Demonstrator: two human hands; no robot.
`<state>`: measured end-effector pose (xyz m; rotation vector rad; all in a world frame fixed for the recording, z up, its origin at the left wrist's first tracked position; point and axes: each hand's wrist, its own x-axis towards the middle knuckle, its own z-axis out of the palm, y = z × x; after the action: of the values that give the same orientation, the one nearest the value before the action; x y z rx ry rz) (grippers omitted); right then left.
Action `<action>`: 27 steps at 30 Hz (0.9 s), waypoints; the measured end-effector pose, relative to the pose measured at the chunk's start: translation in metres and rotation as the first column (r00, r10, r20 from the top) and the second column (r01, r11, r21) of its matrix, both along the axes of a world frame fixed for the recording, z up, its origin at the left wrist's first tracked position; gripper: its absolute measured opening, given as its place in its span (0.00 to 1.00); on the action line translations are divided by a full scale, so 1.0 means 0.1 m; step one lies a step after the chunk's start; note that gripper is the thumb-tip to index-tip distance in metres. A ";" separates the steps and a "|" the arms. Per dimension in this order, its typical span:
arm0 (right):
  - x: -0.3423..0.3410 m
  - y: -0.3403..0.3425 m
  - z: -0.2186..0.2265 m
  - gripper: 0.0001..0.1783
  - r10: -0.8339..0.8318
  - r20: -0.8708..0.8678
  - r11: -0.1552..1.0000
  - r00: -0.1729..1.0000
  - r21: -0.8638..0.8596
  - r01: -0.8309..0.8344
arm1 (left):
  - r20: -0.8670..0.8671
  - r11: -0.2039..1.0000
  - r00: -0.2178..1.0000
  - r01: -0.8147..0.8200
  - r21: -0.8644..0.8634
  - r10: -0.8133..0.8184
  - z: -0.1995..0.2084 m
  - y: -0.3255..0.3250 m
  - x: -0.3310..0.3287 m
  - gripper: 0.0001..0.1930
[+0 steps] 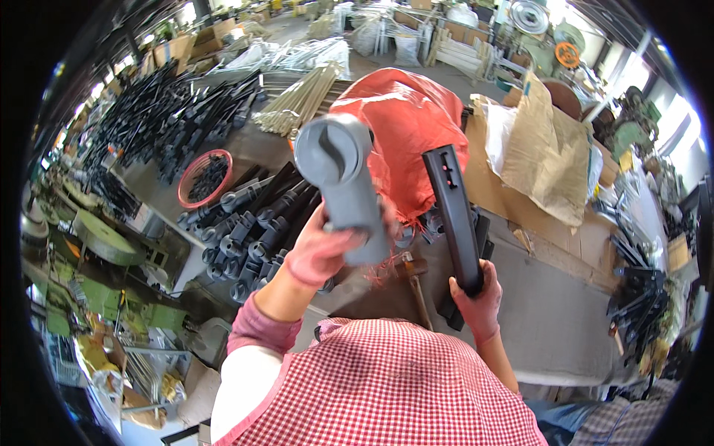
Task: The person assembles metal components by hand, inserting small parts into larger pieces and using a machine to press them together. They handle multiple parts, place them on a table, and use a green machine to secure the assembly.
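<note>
Left hand: the left hand (321, 253), in a pink glove, is wrapped around the lower part of a grey plastic tube piece with a round capped end (342, 182); fingers curled tight about it, thumb across the front.
Grey piece: held raised above the bench, tilted, its round end toward the camera; a curved slot shows in the cap face.
Right hand: the right hand (476, 297), also pink-gloved, is closed around the lower end of a long black plastic bar with small slots near its top (455, 215); fingers pressed together around the bar.
Black bar: stands nearly upright, leaning slightly left, well apart from the grey piece; 2 small slots visible near its upper end.
Bench: grey worktop (550, 320) below both hands; a wooden-handled hammer (416, 286) lies on it between the 2 hands.
Behind: a red woven sack (409, 126) sits beyond the grey piece; flattened brown cardboard and paper sacks (547, 160) to its right.
Left side: a stack of dark tube assemblies (253, 223) lies left of the left hand; a red round basin of small black parts (204, 178) beyond it.
Clothing: red and white checked apron (387, 386) at the lower edge.
</note>
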<state>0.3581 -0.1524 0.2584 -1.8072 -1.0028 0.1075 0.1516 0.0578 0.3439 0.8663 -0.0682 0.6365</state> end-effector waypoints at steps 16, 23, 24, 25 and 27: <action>-0.18 0.16 0.07 0.24 0.497 -0.842 0.689 0.212 0.234 -0.686 | 0.160 0.921 0.925 -0.301 -0.249 0.346 -0.14 0.48 0.40 0.19; -0.19 0.22 0.01 0.19 0.473 -0.848 0.630 0.240 0.135 -0.764 | 0.038 0.985 0.989 -0.137 -0.102 0.142 -0.23 0.58 0.10 0.17; -0.19 0.22 0.01 0.17 0.475 -0.835 0.598 0.276 0.077 -0.798 | -0.043 0.990 0.992 -0.121 -0.067 0.119 -0.26 0.58 0.03 0.18; -0.19 0.22 0.01 0.14 0.469 -0.823 0.584 0.321 0.017 -0.811 | -0.091 0.995 0.992 -0.090 -0.031 0.087 -0.29 0.58 -0.05 0.19; -0.19 0.22 0.01 0.12 0.434 -0.831 0.553 0.346 -0.057 -0.831 | -0.151 0.997 0.985 -0.081 -0.018 0.077 -0.41 0.55 -0.21 0.21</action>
<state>0.3392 -0.1300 0.2596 -1.3538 -1.0594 1.6636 0.1308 0.1125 0.3032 0.8944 0.1104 0.6429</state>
